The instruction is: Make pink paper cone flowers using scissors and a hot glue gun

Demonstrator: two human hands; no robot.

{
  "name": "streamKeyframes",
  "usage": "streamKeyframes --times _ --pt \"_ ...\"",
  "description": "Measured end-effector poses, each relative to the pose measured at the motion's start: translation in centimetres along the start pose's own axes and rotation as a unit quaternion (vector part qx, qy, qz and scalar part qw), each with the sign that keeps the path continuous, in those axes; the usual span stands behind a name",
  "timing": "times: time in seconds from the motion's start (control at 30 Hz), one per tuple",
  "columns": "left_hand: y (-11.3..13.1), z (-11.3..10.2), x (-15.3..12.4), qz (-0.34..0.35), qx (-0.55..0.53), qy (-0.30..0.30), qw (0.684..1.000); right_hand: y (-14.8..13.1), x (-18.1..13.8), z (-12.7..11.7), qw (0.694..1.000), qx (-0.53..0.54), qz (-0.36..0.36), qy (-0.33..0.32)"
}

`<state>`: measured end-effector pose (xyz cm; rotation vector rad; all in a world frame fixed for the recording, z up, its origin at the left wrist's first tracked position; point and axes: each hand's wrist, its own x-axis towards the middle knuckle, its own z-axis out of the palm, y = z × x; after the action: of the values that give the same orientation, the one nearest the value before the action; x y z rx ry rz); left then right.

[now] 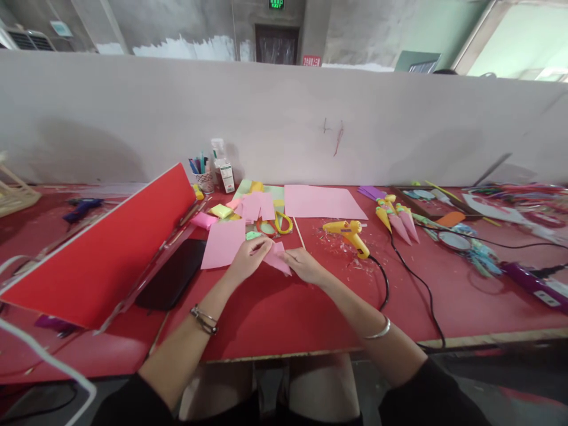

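Observation:
A small folded piece of pink paper is held between both hands, just above the red table. My left hand grips its left side, fingers closed. On its right side, my right hand pinches the edge between thumb and fingers. A flat pink sheet lies on the table behind my left hand. Close beyond the hands are yellow-handled scissors and smaller pink pieces. To the right of my right hand rests a yellow glue gun.
A large red board leans at the left beside a black tablet-like slab. Pink paper cones lie at the right, near the glue gun's black cable. A purple power strip is far right. A pen cup stands by the partition.

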<state>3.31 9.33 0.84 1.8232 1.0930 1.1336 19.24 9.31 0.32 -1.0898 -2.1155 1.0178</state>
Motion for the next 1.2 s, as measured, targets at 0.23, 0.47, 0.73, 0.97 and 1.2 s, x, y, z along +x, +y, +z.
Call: streamKeyframes --times 0.23,0.47,0.73,0.97,1.2 --pt "-0.2 -1.8 -0.3 -0.038 -0.087 -0.188 0.978 0.0 -0.2 -0.6 0.994 -0.053 -0.050 -0.079" --pt "0.2 0.5 -0.6 -0.039 0.109 -0.165 0.979 -0.3 -0.1 -0.2 0.996 -0.069 -0.043 -0.032" --pt "0.3 1.3 -0.4 0.008 0.115 -0.063 0.991 -0.2 -0.3 -0.1 0.990 -0.073 -0.047 0.108" --pt "0.6 1.2 -0.4 0.041 0.136 -0.036 0.989 -0.2 -0.2 -0.2 0.986 -0.061 -0.066 0.138" --pt "0.8 0.4 -0.2 0.026 0.090 0.009 0.996 -0.5 -0.2 -0.6 0.985 -0.051 -0.056 0.157"
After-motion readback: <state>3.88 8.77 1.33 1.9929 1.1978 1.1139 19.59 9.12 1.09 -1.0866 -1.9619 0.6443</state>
